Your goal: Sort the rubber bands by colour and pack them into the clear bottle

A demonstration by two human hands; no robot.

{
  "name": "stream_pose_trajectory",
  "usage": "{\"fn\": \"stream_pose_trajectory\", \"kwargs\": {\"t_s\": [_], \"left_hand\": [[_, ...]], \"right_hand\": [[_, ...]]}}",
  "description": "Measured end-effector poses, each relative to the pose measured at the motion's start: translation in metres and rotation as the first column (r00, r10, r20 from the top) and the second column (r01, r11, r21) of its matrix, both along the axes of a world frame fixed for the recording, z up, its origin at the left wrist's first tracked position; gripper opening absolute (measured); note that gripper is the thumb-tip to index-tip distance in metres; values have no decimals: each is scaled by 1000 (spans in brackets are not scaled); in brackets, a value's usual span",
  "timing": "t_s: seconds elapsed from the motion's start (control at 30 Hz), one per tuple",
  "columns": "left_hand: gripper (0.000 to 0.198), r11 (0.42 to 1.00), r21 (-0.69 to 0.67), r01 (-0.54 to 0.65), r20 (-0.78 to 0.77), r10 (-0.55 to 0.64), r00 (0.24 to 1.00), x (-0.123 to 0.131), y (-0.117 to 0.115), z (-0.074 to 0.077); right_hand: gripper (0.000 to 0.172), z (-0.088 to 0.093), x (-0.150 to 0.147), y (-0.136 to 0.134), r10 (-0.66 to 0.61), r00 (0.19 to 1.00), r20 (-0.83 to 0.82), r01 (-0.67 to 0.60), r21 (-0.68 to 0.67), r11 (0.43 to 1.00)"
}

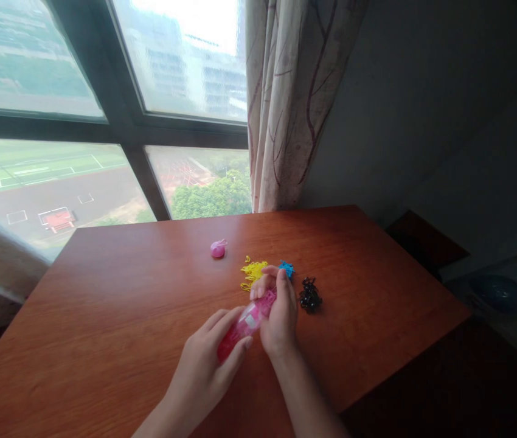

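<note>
My left hand (208, 359) is wrapped round a clear container (246, 322) with pink and red contents, tilted up toward the right. Cupped at its upper end is my right hand (282, 313), with pink bands (265, 301) between its palm and the container's mouth. Just beyond my right hand lie a pile of yellow bands (255, 271) and a small pile of blue bands (287, 268), partly hidden by the fingers. A black pile (309, 295) sits right of my right hand.
A round pink object (217, 249) with a thin loop rests toward the back of the brown wooden table (126, 292). Behind the table are a window (194, 131) and a patterned curtain (281, 103). The table's right edge slants toward me.
</note>
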State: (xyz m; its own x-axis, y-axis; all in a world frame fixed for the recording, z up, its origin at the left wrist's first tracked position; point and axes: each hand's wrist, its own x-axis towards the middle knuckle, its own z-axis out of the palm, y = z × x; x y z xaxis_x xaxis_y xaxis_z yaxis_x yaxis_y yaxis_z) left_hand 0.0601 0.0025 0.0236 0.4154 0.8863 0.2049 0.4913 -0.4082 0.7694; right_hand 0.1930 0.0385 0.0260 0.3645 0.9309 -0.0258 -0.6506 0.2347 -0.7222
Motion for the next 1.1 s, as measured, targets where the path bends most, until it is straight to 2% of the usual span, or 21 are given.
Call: {"fn": "stream_pose_trajectory", "kwargs": {"t_s": [0.17,0.33,0.43,0.6,0.7,0.8,0.9,1.0,1.1], "left_hand": [[32,999,-31,-16,15,17,1000,1,0,1],[34,999,-47,-7,23,8,1000,0,1,0],[35,998,-58,17,40,-15,999,-1,1,0],[34,998,-63,2,74,3,997,-2,3,0],[34,998,-60,-14,73,19,997,-2,3,2],[33,998,-61,-12,43,14,999,-2,3,3],[32,999,-50,11,8,-10,1000,-2,3,3],[33,999,-43,22,-22,-23,999,-3,3,1],[33,999,-35,23,-36,-24,999,-3,2,-1]], "right_hand": [[42,2,0,-2,90,992,-91,-83,80,993],[14,-1,3,-2,73,988,-137,-70,30,997],[17,-3,4,-3,105,986,-131,-104,18,994],[11,-3,2,-3,145,987,-63,-144,19,989],[11,-1,2,-2,126,989,-73,-125,15,992],[10,2,5,0,112,980,-167,-112,14,994],[18,4,12,4,100,967,-235,-114,-45,992],[21,3,17,7,67,974,-218,-90,-99,991],[22,1,17,5,23,993,-118,-37,-126,991]]}}
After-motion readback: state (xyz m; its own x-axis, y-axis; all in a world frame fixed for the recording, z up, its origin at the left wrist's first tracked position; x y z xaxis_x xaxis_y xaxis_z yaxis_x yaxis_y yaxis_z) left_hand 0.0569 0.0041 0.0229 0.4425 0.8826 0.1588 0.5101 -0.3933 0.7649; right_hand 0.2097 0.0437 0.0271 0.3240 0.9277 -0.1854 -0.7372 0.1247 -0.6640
